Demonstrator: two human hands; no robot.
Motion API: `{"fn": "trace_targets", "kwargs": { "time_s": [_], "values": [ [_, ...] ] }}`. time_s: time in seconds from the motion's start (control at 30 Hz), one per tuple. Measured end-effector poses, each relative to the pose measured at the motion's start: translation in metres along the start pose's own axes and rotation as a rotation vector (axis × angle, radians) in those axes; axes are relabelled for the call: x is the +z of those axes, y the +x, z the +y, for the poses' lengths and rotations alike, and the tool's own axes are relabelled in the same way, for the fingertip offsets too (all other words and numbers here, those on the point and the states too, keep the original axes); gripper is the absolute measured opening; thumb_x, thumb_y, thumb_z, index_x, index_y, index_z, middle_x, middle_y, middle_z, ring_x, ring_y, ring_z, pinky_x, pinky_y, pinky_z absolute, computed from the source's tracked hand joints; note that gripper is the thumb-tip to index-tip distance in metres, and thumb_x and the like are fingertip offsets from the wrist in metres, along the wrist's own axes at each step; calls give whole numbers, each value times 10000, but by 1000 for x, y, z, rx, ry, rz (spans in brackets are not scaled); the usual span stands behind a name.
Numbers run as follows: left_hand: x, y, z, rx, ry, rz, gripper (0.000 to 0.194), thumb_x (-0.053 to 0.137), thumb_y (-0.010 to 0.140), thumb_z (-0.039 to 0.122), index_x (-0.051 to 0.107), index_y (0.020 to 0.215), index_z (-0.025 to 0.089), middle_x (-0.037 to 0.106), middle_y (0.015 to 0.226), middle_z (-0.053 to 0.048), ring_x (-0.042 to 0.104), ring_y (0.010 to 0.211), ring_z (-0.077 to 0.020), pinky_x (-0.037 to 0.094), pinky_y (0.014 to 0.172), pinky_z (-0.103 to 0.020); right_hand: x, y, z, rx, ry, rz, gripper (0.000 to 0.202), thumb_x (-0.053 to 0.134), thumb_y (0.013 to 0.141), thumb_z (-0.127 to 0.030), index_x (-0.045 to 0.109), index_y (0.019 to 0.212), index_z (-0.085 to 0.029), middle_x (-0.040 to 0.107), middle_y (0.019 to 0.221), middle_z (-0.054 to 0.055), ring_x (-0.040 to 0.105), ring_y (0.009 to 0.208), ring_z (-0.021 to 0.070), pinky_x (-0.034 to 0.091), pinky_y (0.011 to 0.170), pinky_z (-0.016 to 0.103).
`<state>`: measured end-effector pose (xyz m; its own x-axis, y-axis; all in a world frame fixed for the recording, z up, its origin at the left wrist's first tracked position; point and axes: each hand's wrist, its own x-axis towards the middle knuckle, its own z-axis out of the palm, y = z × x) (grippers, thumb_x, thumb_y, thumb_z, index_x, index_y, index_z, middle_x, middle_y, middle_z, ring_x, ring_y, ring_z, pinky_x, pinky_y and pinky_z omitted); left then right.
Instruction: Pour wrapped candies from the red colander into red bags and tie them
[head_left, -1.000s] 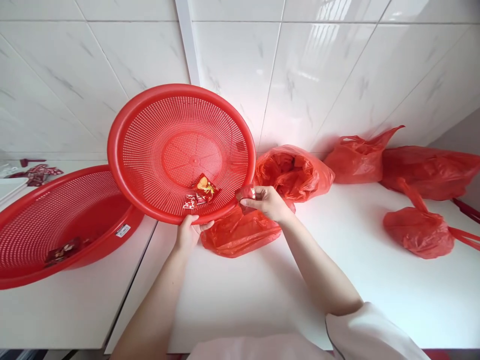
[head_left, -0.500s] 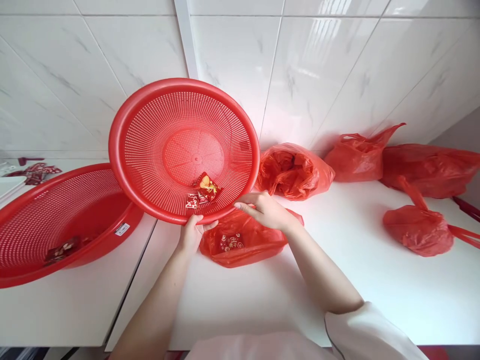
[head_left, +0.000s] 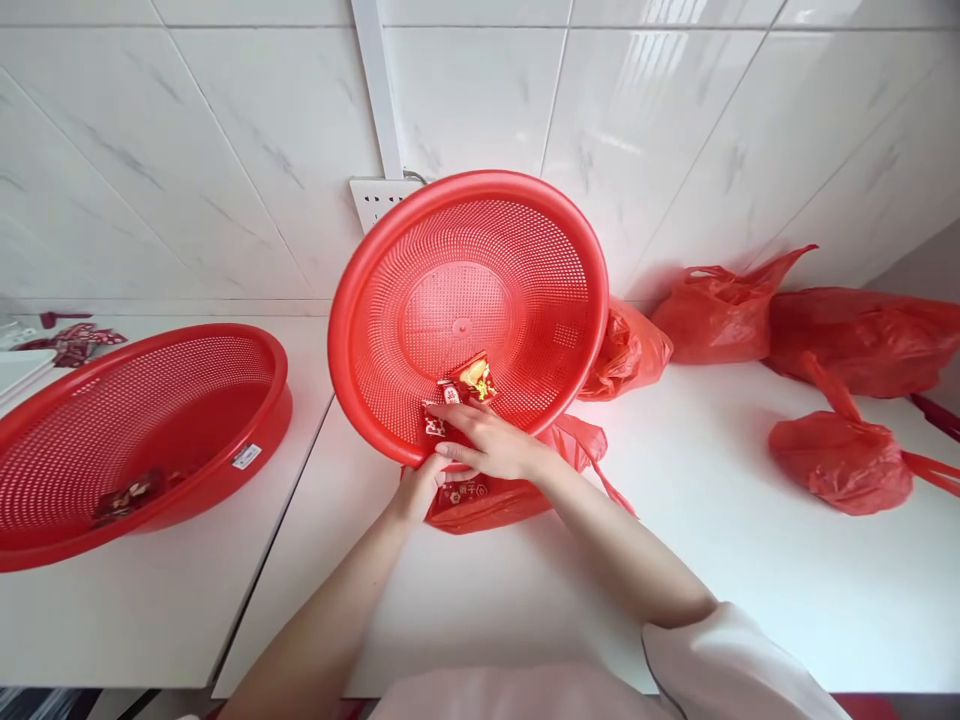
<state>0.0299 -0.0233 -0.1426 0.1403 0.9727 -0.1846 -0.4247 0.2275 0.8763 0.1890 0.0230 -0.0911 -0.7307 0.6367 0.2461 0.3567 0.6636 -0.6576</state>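
Note:
A red perforated plastic basket is tilted toward me, its lower rim gripped by my left hand. Small red snack packets lie low inside it, among them a red-and-gold packet and a white-patterned packet. Over that rim reaches my right hand, its fingers stretched onto the packets and its thumb by the rim. Directly below, partly hidden by the basket and hands, a red plastic bag lies on the white table with a printed red packet showing in it.
At left stands a second red basket with a few packets in it. Several red plastic bags, including a knotted bag and a handled bag, sit at right. A socket panel is on the tiled wall behind.
The tilted basket has moved right, along with my left hand on its rim. My right hand has gone from the rim's right side to the packets inside.

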Motion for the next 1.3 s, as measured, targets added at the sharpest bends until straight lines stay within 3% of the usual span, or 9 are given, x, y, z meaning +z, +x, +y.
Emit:
{"fn": "trace_targets", "kwargs": {
  "time_s": [0.1, 0.23, 0.33, 0.47, 0.67, 0.83, 0.97, 1.17, 1.3],
  "values": [
    [-4, 4, 4, 1, -78, 36, 402, 594, 719, 167, 635, 1119, 147, 699, 1052, -83, 665, 960, -283, 577, 772, -437, -10, -3, 3, -77, 32, -7, 491, 567, 890, -403, 513, 1328, -188, 566, 1306, 116, 548, 1190, 230, 438, 1010, 378],
    [-11, 8, 15, 52, -144, 54, 293, 566, 735, 167, 664, 1010, 142, 702, 1030, -76, 660, 962, -266, 575, 785, -434, -17, -5, 8, -114, 79, 25, 381, 644, 836, -242, 610, 1214, -206, 640, 1196, 81, 616, 1078, 202, 495, 928, 330],
    [-15, 10, 22, 81, -159, 68, 239, 562, 749, 168, 664, 965, 147, 692, 1065, -80, 647, 1000, -261, 571, 801, -427, -18, -4, 12, -50, 126, 171, 297, 528, 884, -143, 673, 1134, -211, 703, 1095, 57, 659, 990, 176, 500, 918, 320],
    [-20, 13, 26, 94, -172, 111, 201, 552, 756, 184, 656, 919, 130, 703, 1022, -96, 640, 1021, -270, 570, 813, -427, -28, -8, 14, 91, 251, 309, 254, 566, 865, -194, 709, 1076, -191, 740, 982, 52, 696, 865, 176, 540, 829, 304],
    [-23, 15, 32, 132, -206, 127, 201, 535, 755, 180, 646, 917, 136, 706, 975, -80, 650, 980, -245, 566, 839, -427, -50, -20, 4, 44, 222, 113, 331, 549, 830, -114, 693, 1103, -233, 730, 1026, 7, 692, 881, 155, 533, 846, 292],
    [-23, 15, 37, 196, -187, 141, 255, 544, 750, 177, 636, 988, 175, 692, 1042, -55, 640, 1006, -234, 556, 862, -426, -42, -19, 12, -8, 83, -14, 405, 506, 800, -34, 714, 1049, -277, 695, 1140, -1, 641, 1075, 185, 508, 919, 326],
    [-24, 15, 39, 224, -175, 184, 213, 554, 735, 165, 643, 929, 169, 696, 946, -43, 645, 958, -222, 563, 854, -432, -37, -22, 22, 127, -166, -114, 513, 446, 687, 69, 752, 904, -281, 713, 1090, 7, 625, 1107, 240, 515, 891, 369],
    [-18, 12, 33, 206, -154, 134, 292, 568, 745, 139, 620, 1026, 195, 679, 1077, -40, 619, 1056, -250, 563, 861, -464, -41, -18, 8, 15, -136, 153, 416, 405, 802, -2, 685, 1027, -212, 716, 987, 32, 667, 899, 175, 523, 820, 316],
    [-8, 7, 22, 86, -120, 35, 292, 575, 754, 154, 632, 1040, 165, 680, 1100, -73, 629, 1049, -285, 556, 856, -492, -22, -8, 6, -35, -137, 160, 366, 430, 948, -250, 527, 1292, -177, 594, 1276, 108, 553, 1187, 212, 432, 1021, 397]
  ]
}}
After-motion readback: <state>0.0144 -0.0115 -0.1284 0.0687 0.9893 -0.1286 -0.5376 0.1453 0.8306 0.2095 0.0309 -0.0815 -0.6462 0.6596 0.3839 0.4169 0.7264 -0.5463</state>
